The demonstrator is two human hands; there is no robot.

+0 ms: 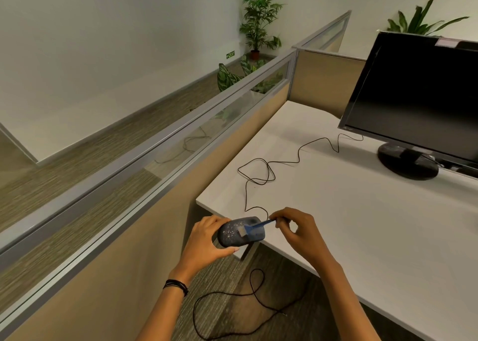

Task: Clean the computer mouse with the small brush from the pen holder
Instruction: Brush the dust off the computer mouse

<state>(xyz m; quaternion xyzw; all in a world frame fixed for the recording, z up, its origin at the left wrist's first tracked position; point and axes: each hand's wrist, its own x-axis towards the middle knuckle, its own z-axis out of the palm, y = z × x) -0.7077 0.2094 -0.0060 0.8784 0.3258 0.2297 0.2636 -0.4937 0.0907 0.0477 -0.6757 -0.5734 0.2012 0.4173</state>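
Computer mouse (239,232), speckled with dust, sits gripped in the left hand (207,239); the right hand (297,230) beside it pinches the small brush (254,227), bristles touching the mouse.

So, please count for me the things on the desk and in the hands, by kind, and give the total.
Computer mouse: 1, held in the left hand
Small brush: 1, held in the right hand
Monitor: 1
Cable on the desk: 1
Total: 4

Both arms reach forward, the left hand (207,239) curled with thumb below, the right hand (297,230) beside it, fingertips pinched together.
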